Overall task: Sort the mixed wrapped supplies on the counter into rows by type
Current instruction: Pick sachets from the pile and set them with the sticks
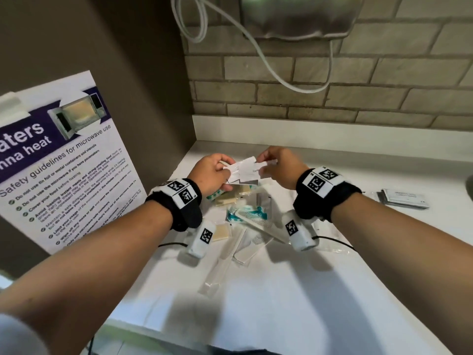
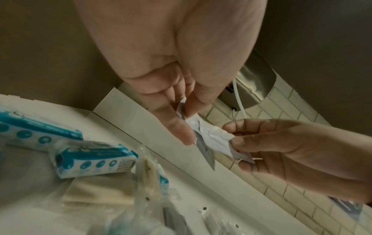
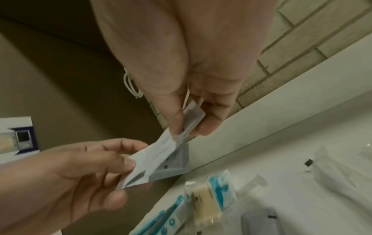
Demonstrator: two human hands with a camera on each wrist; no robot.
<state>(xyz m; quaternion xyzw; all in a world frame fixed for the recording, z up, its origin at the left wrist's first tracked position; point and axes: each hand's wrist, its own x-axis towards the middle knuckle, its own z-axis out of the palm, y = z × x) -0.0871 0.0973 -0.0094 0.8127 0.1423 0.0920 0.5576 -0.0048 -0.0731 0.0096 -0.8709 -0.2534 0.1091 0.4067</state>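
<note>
Here both hands hold white paper sachets [image 1: 245, 170] in the air above the far left corner of the counter [image 1: 281, 290]. The left hand [image 1: 212, 172] pinches one end between thumb and fingers [image 2: 179, 127], and the right hand [image 1: 279, 166] pinches the other end the same way, so each grip is closed on the sachets. They are flat, thin and white with grey undersides and small print too blurred to read; how many there are I cannot tell, though several overlap and fan out. Their long axis runs roughly left to right, along the counter's back edge, and the wrist views show the bundle [image 3: 161, 157] sagging a little between the two pinches [image 2: 211, 139].

Beneath the hands, near the back left corner, lies the mixed pile [image 1: 243, 219]: teal-and-white packs [image 2: 94, 160], cream pads in clear film [image 1: 222, 233], white combs [image 1: 252, 221] in clear sleeves, and long clear-wrapped sticks [image 1: 220, 267] pointing towards the front edge. The combs lie aslant, crossing one another. Towards the right edge, well apart from the pile, sits a small stack of grey packets [image 1: 404, 198], flat and squared up.

A microwave safety poster [image 1: 64, 160] leans on the left wall, and a white cable [image 1: 268, 60] hangs over the brick wall behind.
</note>
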